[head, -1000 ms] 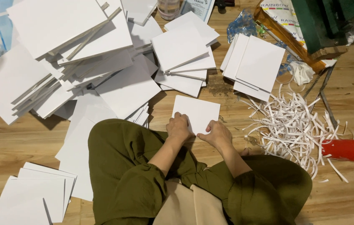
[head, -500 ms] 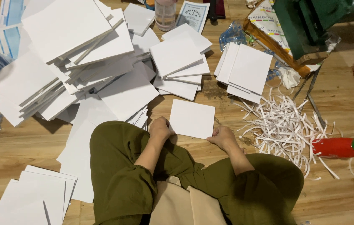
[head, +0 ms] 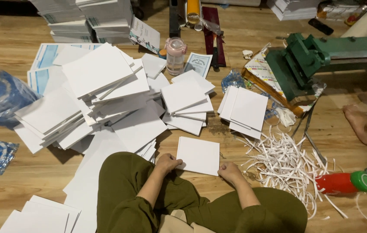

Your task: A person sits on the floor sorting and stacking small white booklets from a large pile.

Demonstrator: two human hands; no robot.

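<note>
Head view: your wooden floor [head: 15, 47] fills the frame, with the large sprawl of white sheet stacks [head: 92, 92] at upper left, the green cutting machine [head: 308, 58] at upper right, and the heap of white paper strips [head: 285, 166] at lower right. At lower centre, between your knees, the small white stack [head: 198, 155] lies flat on the floor. Your left hand [head: 167, 164] grips its near left corner with curled fingers, and your right hand [head: 230, 171] rests loosely clenched at its near right corner.

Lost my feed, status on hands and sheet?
Left hand, right hand on near corners of white square sheet, flat on floor. Paper strips right, apart.
</note>
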